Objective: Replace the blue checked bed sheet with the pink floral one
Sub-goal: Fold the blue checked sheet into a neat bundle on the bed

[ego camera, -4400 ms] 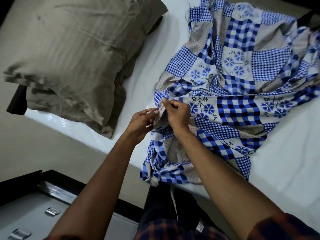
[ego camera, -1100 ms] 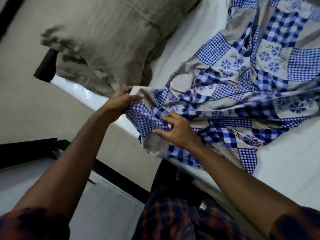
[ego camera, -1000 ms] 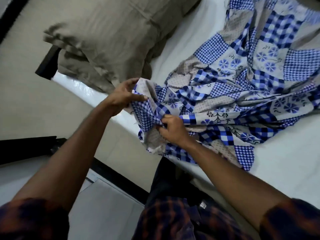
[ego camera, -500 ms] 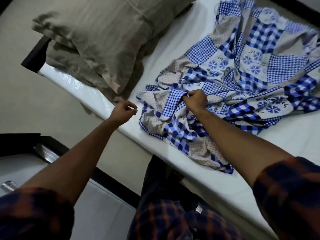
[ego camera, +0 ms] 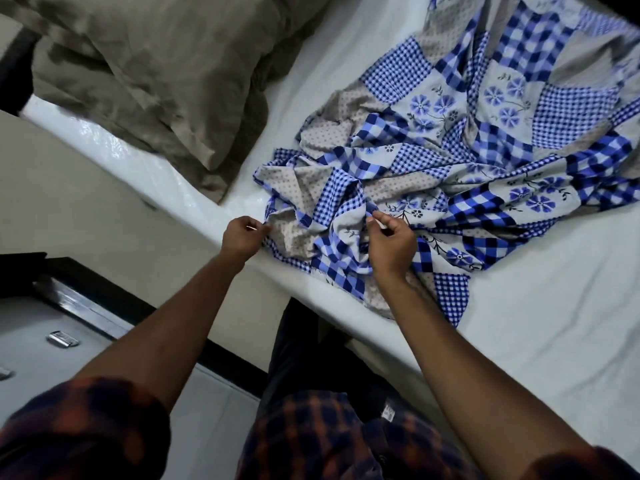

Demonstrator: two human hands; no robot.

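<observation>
Half a second ago the left hand (ego camera: pixel 242 239) hung closed on nothing, short of the cloth; it has since reached the blue checked bed sheet (ego camera: pixel 485 140) and pinches its near-left edge between thumb and fingertips (ego camera: pixel 258 227). The right hand (ego camera: pixel 393 244) has drawn back from a fold farther in and now sits closer to the bed's near side. Its fingers (ego camera: pixel 375 220) are curled narrow around a gathered ridge of the cloth, thumb against them. The sheet lies crumpled on the white mattress (ego camera: pixel 536 334), bunched between and beyond both sets of fingers and spreading away past the right fingertips, where the top and right of the view cut it off. A line of small print runs along the sheet's hem just below the right fingers, too blurred to read. A small white tag (ego camera: pixel 388 414) on the person's plaid shirt carries marks that cannot be made out either. Beyond the left fingertips lie two grey-brown pillows (ego camera: pixel 149 64), stacked and cropped at the top. Below the left forearm stands a grey drawer unit (ego camera: pixel 31 393) with a metal handle (ego camera: pixel 62 339), only partly in view. The right palm is turned away, so how much cloth it holds cannot be told.
</observation>
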